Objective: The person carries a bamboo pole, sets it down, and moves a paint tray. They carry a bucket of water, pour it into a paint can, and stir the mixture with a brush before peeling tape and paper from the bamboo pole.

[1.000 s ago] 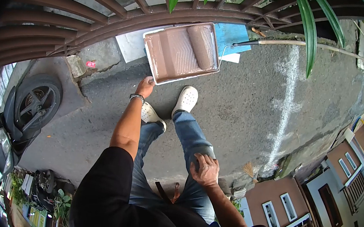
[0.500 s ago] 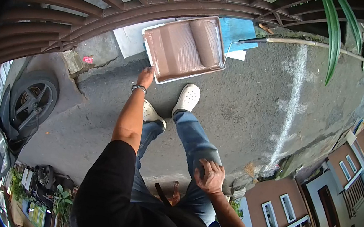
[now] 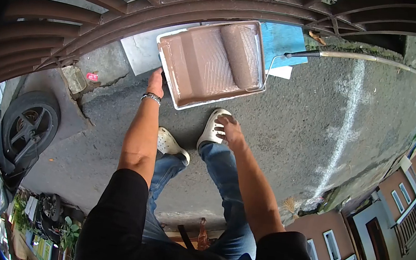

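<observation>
A paint tray (image 3: pixel 184 69) with a white rim, coated in brown paint, lies at the foot of the fence. Across its right part rests a paint roller (image 3: pixel 241 55), also brown, its wire frame (image 3: pixel 270 70) reaching over the tray's edge to a long pole (image 3: pixel 364 57). My left hand (image 3: pixel 156 84) is at the tray's left side, fingers stretched along the rim and partly hidden; firm contact cannot be made out. Over my white clog (image 3: pixel 210 129), just below the tray's near edge, my right hand (image 3: pixel 230 130) is empty with fingers apart.
A curved brown metal fence (image 3: pixel 181 13) runs behind the tray. A blue board (image 3: pixel 283 37) and a pale sheet (image 3: pixel 139 52) lie under or beside it. A motorcycle wheel (image 3: pixel 31 117) stands at left. White marking (image 3: pixel 346 116) crosses the asphalt at right.
My right hand has left my knee and moved forward over the clog. My left hand has shifted from the tray's near left corner to farther along its left side. The view has moved closer.
</observation>
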A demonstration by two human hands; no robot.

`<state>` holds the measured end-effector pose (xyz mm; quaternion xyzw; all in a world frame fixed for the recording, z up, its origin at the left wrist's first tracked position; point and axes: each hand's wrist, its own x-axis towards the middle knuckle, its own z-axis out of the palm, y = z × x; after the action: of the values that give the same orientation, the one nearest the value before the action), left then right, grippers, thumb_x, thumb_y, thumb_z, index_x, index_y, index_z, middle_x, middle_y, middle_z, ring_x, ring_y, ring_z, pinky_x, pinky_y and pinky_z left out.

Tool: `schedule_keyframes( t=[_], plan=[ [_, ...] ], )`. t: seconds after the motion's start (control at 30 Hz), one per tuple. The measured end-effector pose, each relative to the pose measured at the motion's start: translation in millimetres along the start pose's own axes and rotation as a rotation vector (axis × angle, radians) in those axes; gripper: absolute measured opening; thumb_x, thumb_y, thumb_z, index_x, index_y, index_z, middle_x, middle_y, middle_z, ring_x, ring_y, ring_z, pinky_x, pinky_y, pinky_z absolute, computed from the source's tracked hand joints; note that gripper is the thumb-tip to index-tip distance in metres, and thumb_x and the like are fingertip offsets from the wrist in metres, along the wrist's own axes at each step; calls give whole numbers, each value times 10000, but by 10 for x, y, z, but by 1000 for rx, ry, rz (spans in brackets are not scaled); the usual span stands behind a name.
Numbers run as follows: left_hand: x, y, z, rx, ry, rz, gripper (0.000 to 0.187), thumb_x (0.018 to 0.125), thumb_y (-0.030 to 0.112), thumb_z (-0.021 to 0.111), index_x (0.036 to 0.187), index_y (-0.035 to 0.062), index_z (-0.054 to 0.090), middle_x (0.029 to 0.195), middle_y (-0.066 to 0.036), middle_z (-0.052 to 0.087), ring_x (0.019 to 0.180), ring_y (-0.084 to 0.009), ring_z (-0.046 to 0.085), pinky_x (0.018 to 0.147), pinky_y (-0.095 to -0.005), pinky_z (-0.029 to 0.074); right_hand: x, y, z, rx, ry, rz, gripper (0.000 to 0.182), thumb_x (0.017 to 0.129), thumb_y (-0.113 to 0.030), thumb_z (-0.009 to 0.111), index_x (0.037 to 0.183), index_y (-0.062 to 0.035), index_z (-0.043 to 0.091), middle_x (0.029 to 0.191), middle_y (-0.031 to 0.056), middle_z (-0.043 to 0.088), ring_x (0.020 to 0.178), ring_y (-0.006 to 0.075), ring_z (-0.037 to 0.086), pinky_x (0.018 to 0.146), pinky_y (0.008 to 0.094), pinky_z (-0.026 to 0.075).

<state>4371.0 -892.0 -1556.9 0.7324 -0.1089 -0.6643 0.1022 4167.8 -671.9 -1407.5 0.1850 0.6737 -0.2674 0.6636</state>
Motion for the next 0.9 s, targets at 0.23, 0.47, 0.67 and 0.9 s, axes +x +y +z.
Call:
schedule_keyframes(
  t=[0.23, 0.47, 0.67, 0.9],
  plan=[
    [-86, 114, 167, -217, -35, 38, 314, 893, 293, 482, 1006, 55, 653, 955, -83, 698, 895, -240, 652, 832, -367, 500, 677, -113, 501, 354, 199, -97, 223, 907, -229, 609, 1019, -46, 547, 816, 43, 607, 660, 130, 584, 572, 281, 501],
    [-61, 250, 314, -442, -117, 123, 369, 923, 321, 435, 1032, 29, 633, 1016, -113, 679, 928, -272, 639, 871, -406, 490, 758, 3, 493, 439, 208, -155, 140, 913, -153, 607, 880, -39, 534, 701, 45, 569, 551, 122, 543, 457, 252, 438],
    [375, 949, 386, -94, -234, 157, 456, 971, 418, 367, 1153, 67, 594, 1124, -116, 631, 1053, -245, 583, 948, -368, 448, 830, 12, 586, 516, 155, -154, 123, 916, -153, 603, 896, -57, 531, 715, 35, 570, 562, 125, 546, 483, 253, 459],
    [-153, 825, -21, 49, -81, 192, 831, 933, 658, 175, 1488, 38, 170, 1529, -231, 200, 1434, -339, 155, 1133, -529, 10, 669, -67, 307, 259, 97, -32, 337, 872, -267, 669, 1108, -52, 562, 841, 45, 628, 704, 156, 632, 638, 312, 556]
  ],
)
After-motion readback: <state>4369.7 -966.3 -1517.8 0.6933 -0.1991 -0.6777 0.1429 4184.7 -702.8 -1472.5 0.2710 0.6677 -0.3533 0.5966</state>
